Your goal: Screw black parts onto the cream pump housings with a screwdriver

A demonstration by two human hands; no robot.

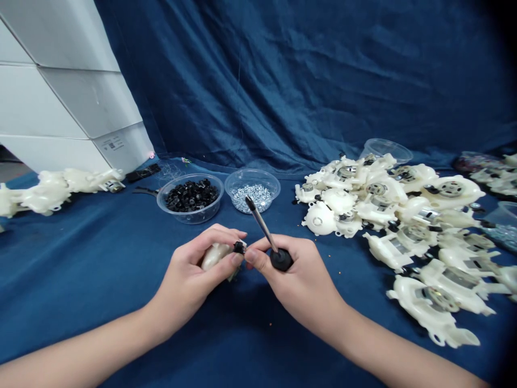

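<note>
- Both the left hand (194, 269) and the right hand (301, 280) are raised close together over a blue cloth surface (84, 302), and we see them nearly meeting near the middle of our view.
- We find the left hand grasping a white plastic housing (214, 255), which lies inside its curled fingers and thumb.
- We see a small black part (239, 247) at the housing's end, beside the left thumb tip and just next to the right hand's fingers. We cannot tell whether the right hand touches it.
- We find the right hand clenched around the black handle of a screwdriver (281, 259). Its thin metal shaft (260, 226) rises from the fist at a tilt, up and toward the left, with its tip well clear of the housing.
- Two clear plastic bowls stand beyond the hands: we see one heaped with small black parts (189, 218) and, just beside it, one holding small silver screws (242, 180).
- To the right, we see a large heap of white plastic housings (388, 205), many with round metal parts set into them, spreading across the surface.
- To the left, we see a smaller group of white housings (48, 191) lying below tall white stacked boxes (68, 91).
- Behind everything, we see a dark blue cloth backdrop (283, 81) hanging in soft folds.
</note>
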